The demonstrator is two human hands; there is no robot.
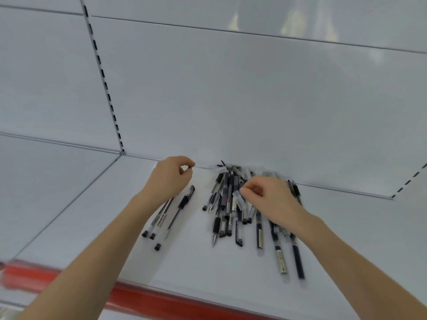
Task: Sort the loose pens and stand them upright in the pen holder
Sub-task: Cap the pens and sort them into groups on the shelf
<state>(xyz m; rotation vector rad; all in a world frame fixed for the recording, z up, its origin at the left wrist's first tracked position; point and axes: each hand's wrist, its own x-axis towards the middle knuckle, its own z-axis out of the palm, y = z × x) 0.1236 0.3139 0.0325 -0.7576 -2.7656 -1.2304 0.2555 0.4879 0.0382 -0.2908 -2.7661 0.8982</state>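
A heap of several loose black and clear pens lies on the white shelf, close to the back panel. A small separate group of three pens lies to its left. My left hand hovers over the top ends of that group, fingers curled, thumb and forefinger pinched together. I cannot tell if anything tiny sits between them. My right hand rests over the right side of the heap and pinches a clear-capped pen at its upper end. No pen holder is in view.
The white back panel rises right behind the heap, with slotted uprights at left and far right. A red strip runs along the shelf's front edge. A neighbouring shelf adjoins on the left.
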